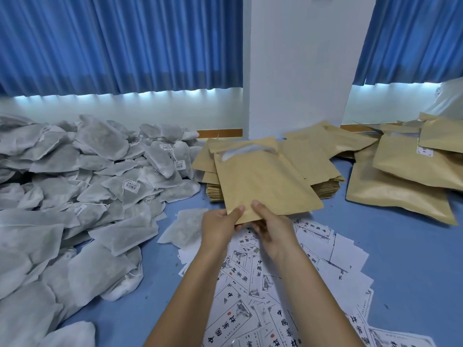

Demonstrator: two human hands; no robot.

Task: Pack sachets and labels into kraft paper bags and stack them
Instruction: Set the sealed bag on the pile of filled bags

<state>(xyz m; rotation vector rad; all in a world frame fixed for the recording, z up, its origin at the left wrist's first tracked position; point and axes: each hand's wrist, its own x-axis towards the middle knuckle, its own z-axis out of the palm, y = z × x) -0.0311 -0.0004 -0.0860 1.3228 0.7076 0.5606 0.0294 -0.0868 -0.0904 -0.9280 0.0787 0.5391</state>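
Working over blue surface. Got big heap of grey sachets filling the left side, white printed labels scattered at near centre under the forearms, filled kraft bags stacked far right, flat empty bags piled centre back. Holding one kraft bag lifted above the labels, tilted. One loose sachet flat just left of it. Gripping bag's near edge with left hand and right hand, thumbs on top, fingers curled underneath, hands close but apart

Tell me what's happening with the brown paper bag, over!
Left hand and right hand both pinch the flat brown kraft paper bag by its near edge. Bag held over scattered white printed labels. Nothing blocking.
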